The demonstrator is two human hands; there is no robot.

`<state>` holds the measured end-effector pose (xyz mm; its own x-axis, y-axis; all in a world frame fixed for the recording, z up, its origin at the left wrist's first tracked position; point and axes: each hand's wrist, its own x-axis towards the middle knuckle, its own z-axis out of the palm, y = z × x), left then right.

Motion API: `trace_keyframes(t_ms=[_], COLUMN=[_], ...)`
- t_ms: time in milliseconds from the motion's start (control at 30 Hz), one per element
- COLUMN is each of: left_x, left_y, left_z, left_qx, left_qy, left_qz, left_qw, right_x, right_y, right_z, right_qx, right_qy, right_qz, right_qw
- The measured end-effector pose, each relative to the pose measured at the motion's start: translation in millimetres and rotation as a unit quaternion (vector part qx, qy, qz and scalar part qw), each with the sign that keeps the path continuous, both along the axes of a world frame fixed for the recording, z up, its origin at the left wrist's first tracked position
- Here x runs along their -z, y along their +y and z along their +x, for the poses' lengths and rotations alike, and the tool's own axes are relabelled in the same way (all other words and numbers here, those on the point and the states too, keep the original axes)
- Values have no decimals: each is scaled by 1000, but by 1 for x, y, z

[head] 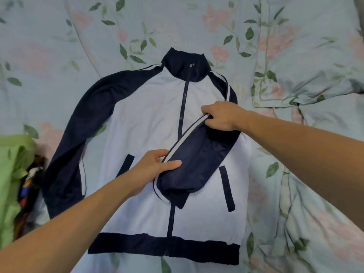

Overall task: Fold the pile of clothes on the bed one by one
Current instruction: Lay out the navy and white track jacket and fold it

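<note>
A white zip-up jacket (149,119) with navy sleeves, collar and hem lies face up and flat on the bed. Its right-side navy sleeve (199,154) is folded diagonally across the chest, its cuff near the zip. My left hand (155,168) pinches the sleeve's striped edge near the cuff end. My right hand (220,115) grips the same sleeve higher up, near the shoulder fold. The other sleeve (78,131) lies stretched out along the jacket's left side.
The floral bedsheet (295,174) covers the bed all round the jacket. A floral pillow (307,56) lies at the upper right. A pile of clothes with a green garment (11,174) on top sits at the left edge.
</note>
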<state>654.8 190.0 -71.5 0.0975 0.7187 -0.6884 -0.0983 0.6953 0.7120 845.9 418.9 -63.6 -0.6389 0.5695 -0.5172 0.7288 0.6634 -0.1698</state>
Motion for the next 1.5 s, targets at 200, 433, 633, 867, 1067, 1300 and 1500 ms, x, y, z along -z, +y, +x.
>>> trace_keyframes(t_ms=[200,433,633,867,1067,1300,1500], left_x=[22,37,26,26,13,-10,-4], left_y=[-20,-39,-23,12,32,36,24], left_z=[-37,-80,-155,-246,-296,-326,-330], left_qx=[14,116,45,-12,-95,-24,-67], left_qy=[249,531,566,444,178,14,-50], left_qz=[64,185,177,-63,-89,-3,18], left_qw=[966,819,804,894,975,1000,996], right_x=[12,52,55,49,30,10,13], right_y=[-2,-36,-93,-154,-156,-125,-110], right_z=[-26,-51,-131,-264,-345,-383,-396], right_qx=[2,-42,21,206,464,546,588], right_qy=[-39,21,122,284,342,289,286], right_qz=[28,180,49,-92,-226,-291,-274], right_qw=[999,982,991,932,785,730,705])
